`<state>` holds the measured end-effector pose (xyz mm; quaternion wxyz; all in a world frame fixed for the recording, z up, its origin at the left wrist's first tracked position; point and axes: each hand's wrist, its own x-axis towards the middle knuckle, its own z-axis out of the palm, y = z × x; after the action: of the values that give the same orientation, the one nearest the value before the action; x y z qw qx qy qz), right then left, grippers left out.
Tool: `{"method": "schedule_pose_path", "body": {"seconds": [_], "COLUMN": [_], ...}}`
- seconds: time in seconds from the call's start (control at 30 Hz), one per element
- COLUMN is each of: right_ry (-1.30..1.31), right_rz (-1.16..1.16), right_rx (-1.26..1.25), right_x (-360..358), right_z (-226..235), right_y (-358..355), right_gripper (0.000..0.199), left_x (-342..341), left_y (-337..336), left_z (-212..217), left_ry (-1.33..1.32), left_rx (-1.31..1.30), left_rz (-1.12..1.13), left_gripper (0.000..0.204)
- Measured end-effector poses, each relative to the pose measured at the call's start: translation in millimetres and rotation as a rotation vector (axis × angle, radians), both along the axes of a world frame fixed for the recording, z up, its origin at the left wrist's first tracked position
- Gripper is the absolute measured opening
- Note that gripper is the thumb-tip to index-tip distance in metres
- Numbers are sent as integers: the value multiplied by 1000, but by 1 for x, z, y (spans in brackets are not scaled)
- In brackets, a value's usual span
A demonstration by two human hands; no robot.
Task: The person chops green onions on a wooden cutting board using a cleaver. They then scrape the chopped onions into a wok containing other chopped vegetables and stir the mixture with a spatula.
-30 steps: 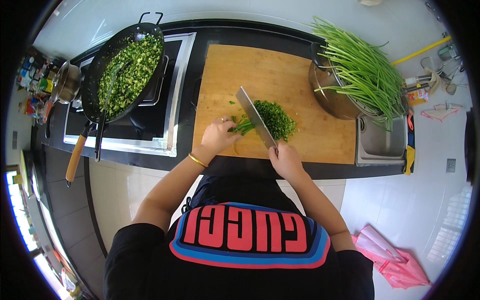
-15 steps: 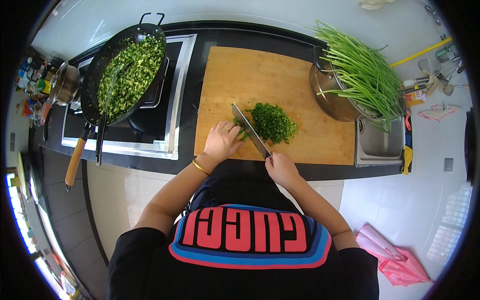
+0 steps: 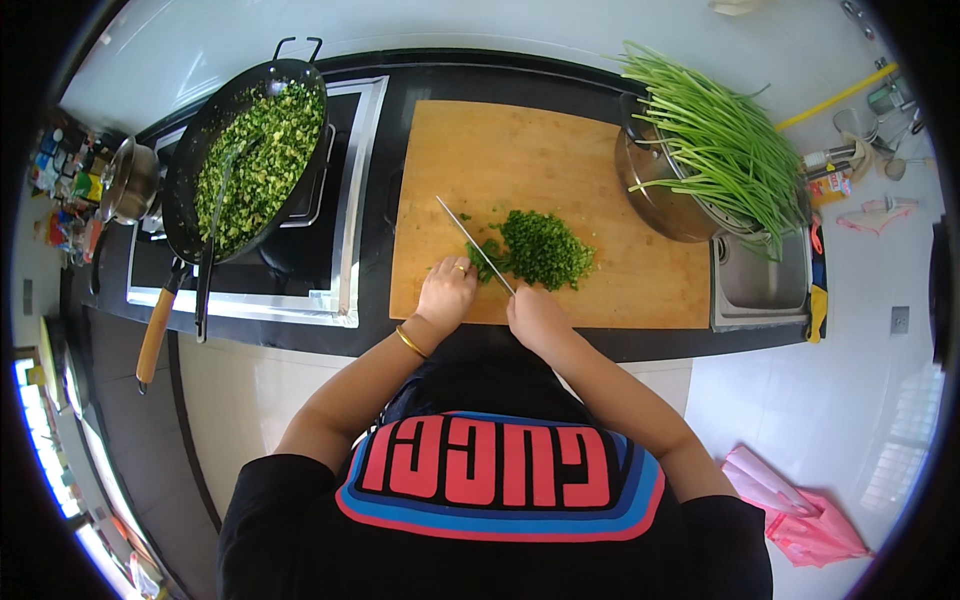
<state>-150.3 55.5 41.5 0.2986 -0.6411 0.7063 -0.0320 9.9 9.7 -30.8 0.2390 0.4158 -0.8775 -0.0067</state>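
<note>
My right hand [image 3: 540, 316] is wrapped round the handle of a kitchen knife [image 3: 462, 228]. Its blade slants up and left over the wooden cutting board [image 3: 500, 150]. Finely chopped green chives [image 3: 548, 248] form a mound right of the blade, and looser bits lie close along it. Just left of the knife, my left hand [image 3: 446, 294] is closed, with its fingers curled down at the board. Whatever is under those fingertips is hidden. A ring and a gold bracelet are on that hand and wrist.
On the left, a black wok [image 3: 185, 215] of chopped greens and yellowish bits sits on the stove [image 3: 345, 200], a ladle resting inside. Long green chives [image 3: 710, 140] lie across a steel pot [image 3: 650, 200] at right. Beside it is a steel sink [image 3: 765, 275].
The knife and my right hand have moved left, and the blade now crosses the left part of the chopped chives. My left hand has shifted slightly, its fingers more curled.
</note>
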Motion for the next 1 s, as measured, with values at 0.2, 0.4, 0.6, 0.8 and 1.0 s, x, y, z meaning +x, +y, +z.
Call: {"method": "schedule_pose_path", "body": {"seconds": [0.2,0.4,0.6,0.8,1.0], "right_ry": [-158,-460,-435,-433,-430], "right_rz": [23,-181,-246,-266,-289], "right_rx": [-48,-181,-158,-154,-123], "right_x": [-17,-35,-57,-63,-70], "right_z": [-16,9,9,5,1], "right_y": [2,20,24,29,34], "right_gripper": [23,24,23,23,25], "left_x": [24,15,-13,-21,-22], "left_y": [-13,-33,-41,-20,-6], "left_z": [-3,-10,-3,6,8], "left_ry": [201,356,402,417,337], "left_rx": [95,255,324,383,164], "left_rz": [160,332,240,36,-39], "left_gripper": [8,14,15,11,17]}}
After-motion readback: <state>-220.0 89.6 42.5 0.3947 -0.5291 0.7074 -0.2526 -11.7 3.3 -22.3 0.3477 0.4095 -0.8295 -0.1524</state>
